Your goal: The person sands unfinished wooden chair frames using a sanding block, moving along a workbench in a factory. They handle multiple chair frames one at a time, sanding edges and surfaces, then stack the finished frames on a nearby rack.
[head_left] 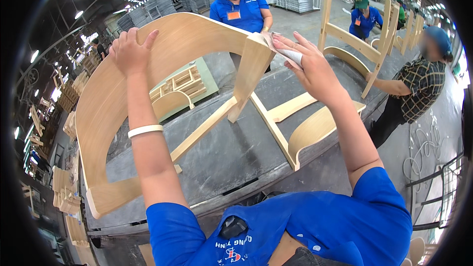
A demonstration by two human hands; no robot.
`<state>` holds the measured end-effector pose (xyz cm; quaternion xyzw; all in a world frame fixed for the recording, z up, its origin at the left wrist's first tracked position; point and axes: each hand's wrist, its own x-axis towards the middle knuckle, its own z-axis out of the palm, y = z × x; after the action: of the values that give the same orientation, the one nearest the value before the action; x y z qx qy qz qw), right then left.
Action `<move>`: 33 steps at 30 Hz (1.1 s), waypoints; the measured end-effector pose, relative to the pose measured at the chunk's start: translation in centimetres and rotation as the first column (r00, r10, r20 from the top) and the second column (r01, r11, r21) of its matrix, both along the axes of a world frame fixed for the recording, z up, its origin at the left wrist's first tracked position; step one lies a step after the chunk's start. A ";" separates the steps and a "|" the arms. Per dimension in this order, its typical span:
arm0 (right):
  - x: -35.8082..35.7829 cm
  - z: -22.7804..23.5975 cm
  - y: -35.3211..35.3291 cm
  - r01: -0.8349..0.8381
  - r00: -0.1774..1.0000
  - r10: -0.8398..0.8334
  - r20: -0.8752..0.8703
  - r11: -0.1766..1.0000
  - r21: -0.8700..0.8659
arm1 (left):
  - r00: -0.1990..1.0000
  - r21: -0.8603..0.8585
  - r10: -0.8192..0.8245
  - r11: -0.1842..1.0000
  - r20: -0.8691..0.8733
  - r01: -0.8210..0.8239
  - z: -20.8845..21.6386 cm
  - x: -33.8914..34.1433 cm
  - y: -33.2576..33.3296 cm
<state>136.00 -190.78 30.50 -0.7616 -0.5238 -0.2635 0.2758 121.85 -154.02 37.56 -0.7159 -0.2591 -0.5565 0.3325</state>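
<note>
A curved pale-wood chair frame (98,93) stands tilted up on the grey worktable, its broad bent panel arching on the left. My left hand (132,51) grips the upper edge of that panel, fingers over the rim and thumb apart. At the frame's upper right corner, where a wooden leg (252,69) joins, my right hand (308,64) presses a folded sheet of sandpaper (288,51) to the wood. The fingers of that hand are stretched out along the sheet. A slim wooden rail (204,129) runs between the legs.
Another curved wooden part (315,130) lies on the worktable (221,167) at right. More wooden parts (180,86) rest on a green board beyond. A person in blue (241,9) stands across the table; another in a checked shirt (423,86) holds a chair frame (354,39) at right.
</note>
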 end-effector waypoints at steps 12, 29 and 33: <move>0.5 -0.9 1.2 -0.094 0.973 0.054 0.225 0.981 0.170 | 1.000 0.013 0.002 1.000 0.012 -0.002 -0.2 -0.1 -0.2; 1.8 -3.4 0.7 -0.190 0.982 0.178 0.068 0.888 0.419 | 1.000 0.066 0.000 0.998 0.024 -0.002 -0.6 -0.3 -1.1; 0.3 -4.1 0.9 -0.156 0.987 0.127 0.102 0.915 0.371 | 1.000 0.097 -0.027 0.995 0.012 0.026 -0.3 -0.4 -0.9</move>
<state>136.32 -189.88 26.44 -0.6438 -0.5270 -0.3674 0.4158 121.45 -154.88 37.24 -0.6986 -0.2244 -0.5775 0.3579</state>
